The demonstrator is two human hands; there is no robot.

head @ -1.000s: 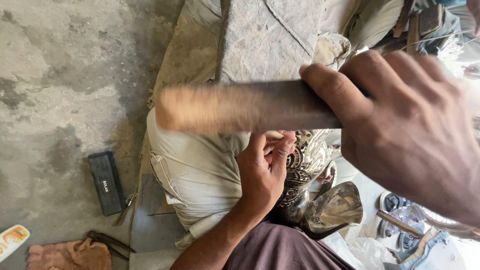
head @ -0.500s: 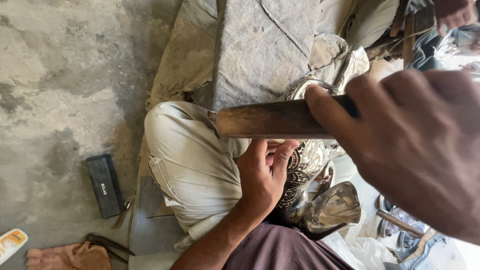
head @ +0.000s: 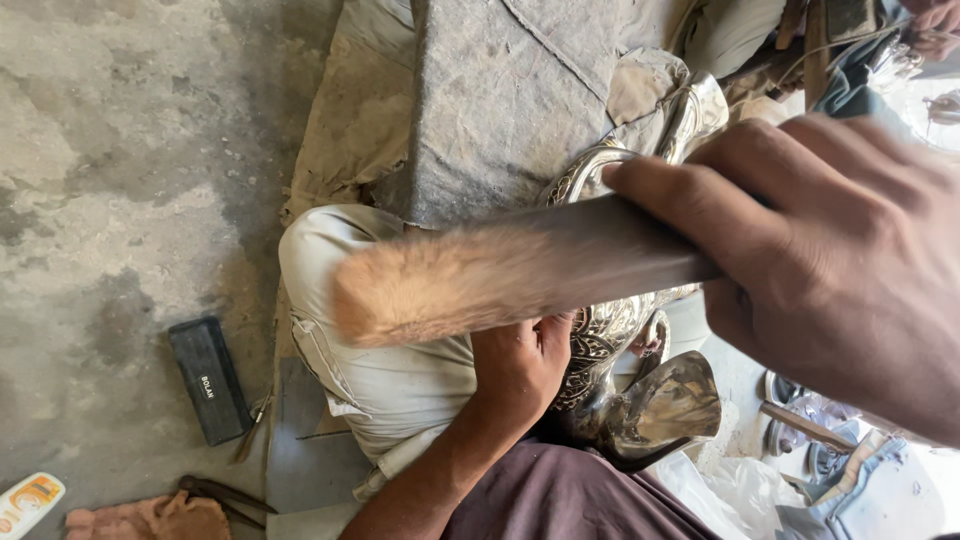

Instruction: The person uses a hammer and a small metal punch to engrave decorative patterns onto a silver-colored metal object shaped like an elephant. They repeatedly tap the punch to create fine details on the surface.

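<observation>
Close to the camera, on the right of the view, the right hand (head: 830, 270) is gripping a wooden tool handle (head: 520, 270), fingers wrapped tightly around its dark end. The handle is stretching leftward across the middle of the view, its pale far end blurring. Beneath it, the left hand (head: 520, 365) is closing its fingers against an ornate silver vessel (head: 625, 385) with engraved patterns, which is resting in the person's lap, just beside a knee in pale trousers (head: 390, 375). The vessel's shiny flared end is pointing toward the lower right. Above the knee, a grey cloth (head: 510, 100) is lying spread over the floor. On the bare concrete floor (head: 110, 170) to the left, a small black rectangular block (head: 210, 380) is lying well apart from both hands. Near the bottom left corner, a pinkish rag (head: 150, 520) is sitting next to a dark metal tool (head: 225, 493) and a white-and-orange packet (head: 28, 503).
</observation>
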